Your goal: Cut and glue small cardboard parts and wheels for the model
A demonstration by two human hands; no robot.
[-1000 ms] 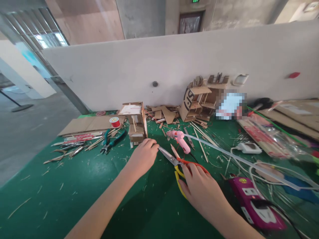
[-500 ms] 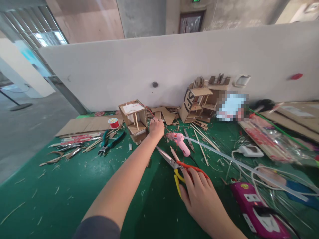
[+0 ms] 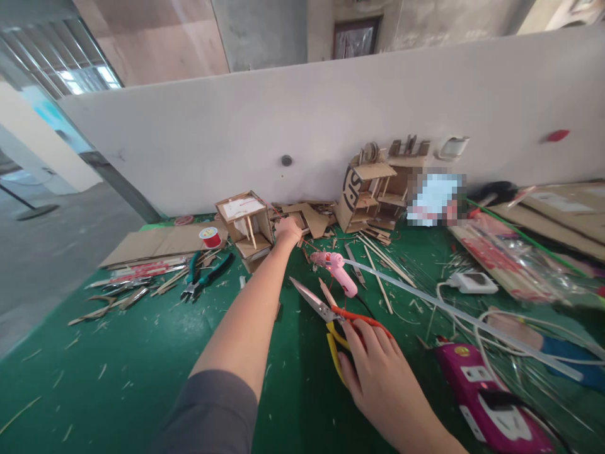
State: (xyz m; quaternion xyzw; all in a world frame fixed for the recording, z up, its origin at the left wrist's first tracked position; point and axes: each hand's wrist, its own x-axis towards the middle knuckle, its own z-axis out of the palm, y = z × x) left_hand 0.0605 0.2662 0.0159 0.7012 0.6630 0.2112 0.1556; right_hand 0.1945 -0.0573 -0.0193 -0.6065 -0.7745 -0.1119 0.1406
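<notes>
My left hand (image 3: 287, 229) is stretched far out to the pile of cardboard scraps (image 3: 309, 217) by the white wall, just right of a small cardboard box model (image 3: 246, 224). Its fingers are curled down among the scraps; what they hold is hidden. My right hand (image 3: 375, 366) rests on the handles of the orange and yellow scissors (image 3: 331, 312), fingers lying over them; the blades point up-left on the green mat. A pink glue gun (image 3: 336, 270) lies just beyond the scissors.
A red thread spool (image 3: 210, 236), green pliers (image 3: 203, 277) and flat cardboard (image 3: 155, 243) lie at the left. A cardboard shelf model (image 3: 366, 192) stands at the wall. A magenta power strip (image 3: 486, 397), white cables and a long clear stick (image 3: 454, 306) lie at the right.
My left hand went from beside the scissor tips up to the scraps by the wall, past the box model. My right hand stayed on the scissors. The view shifted slightly.
</notes>
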